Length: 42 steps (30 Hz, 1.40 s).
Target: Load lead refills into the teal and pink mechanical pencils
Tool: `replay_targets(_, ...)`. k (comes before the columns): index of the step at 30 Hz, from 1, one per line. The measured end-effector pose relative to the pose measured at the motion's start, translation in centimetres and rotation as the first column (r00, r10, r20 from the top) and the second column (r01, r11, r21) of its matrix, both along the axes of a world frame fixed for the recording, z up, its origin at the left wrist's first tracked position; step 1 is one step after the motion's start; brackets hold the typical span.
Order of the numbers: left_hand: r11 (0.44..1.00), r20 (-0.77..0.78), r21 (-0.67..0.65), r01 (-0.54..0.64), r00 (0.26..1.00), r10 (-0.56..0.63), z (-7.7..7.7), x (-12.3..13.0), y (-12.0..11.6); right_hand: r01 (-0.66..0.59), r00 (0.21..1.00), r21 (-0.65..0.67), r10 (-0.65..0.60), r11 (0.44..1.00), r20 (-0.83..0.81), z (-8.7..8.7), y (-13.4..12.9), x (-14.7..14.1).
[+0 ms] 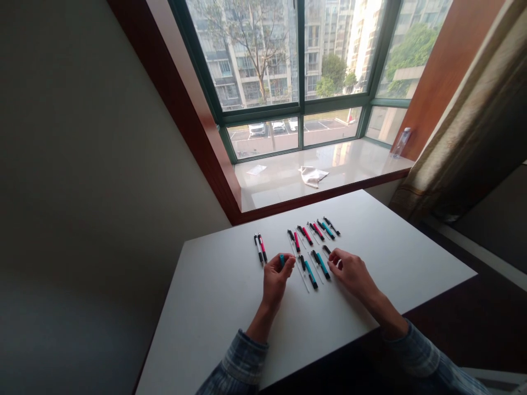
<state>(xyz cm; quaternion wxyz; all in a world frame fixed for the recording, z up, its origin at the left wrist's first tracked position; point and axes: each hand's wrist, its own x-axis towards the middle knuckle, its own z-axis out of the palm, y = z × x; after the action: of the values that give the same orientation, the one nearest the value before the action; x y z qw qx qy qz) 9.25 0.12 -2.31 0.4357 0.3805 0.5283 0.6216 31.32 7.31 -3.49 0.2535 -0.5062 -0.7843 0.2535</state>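
My left hand (275, 278) is raised above the table, its fingers closed around a teal pen barrel (282, 260). My right hand (349, 270) is low over the table at the right of the near row, fingertips pinched together; what is between them is too small to make out. Beside those fingertips lies a black pen part (326, 249), partly covered by the hand. Between my hands are two sets of disassembled pens, each with a teal barrel (311, 274), a black part (302, 262) and a thin refill (304, 278).
Farther back, several more pen sets lie in a row, with red barrels (297, 242) and a teal barrel (328, 230). Two assembled pens (260, 249) rest at the left. Beyond the white table (214, 307), the windowsill (272, 192) holds a crumpled cloth (313, 176) and a clear bottle (402, 142).
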Motion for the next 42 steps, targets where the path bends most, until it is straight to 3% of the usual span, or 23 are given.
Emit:
replay_targets(13, 1.000, -0.016, -0.007, 0.027, 1.000, -0.027, -0.2, 0.0, 0.1, 0.042, 0.999, -0.042, -0.041, 0.998, 0.025, -0.6, -2.7, 1.7)
replay_targets(27, 0.999, -0.030, -0.006, 0.037, 0.999, -0.037, 0.1, 0.1, -0.1, -0.007, 0.999, 0.001, 0.008, 1.000, -0.042, -1.3, -1.9, 1.1)
replay_targets(34, 0.998, -0.030, -0.040, 0.048, 0.998, -0.049, -0.1, 0.1, 0.1, -0.010, 0.993, 0.005, 0.010, 1.000, -0.114, 0.3, -1.5, 0.7)
replay_targets(37, 0.993, -0.045, -0.066, 0.102, 0.993, -0.106, -0.2, 0.2, 0.1, -0.115, 0.969, 0.052, 0.123, 0.992, -0.215, 1.9, -2.2, 0.0)
replay_targets(42, 0.970, -0.112, -0.073, 0.231, 0.965, -0.238, 0.0, 0.2, 0.0, -0.362, 0.859, 0.148, 0.391, 0.920, -0.331, 3.6, -3.1, -2.1)
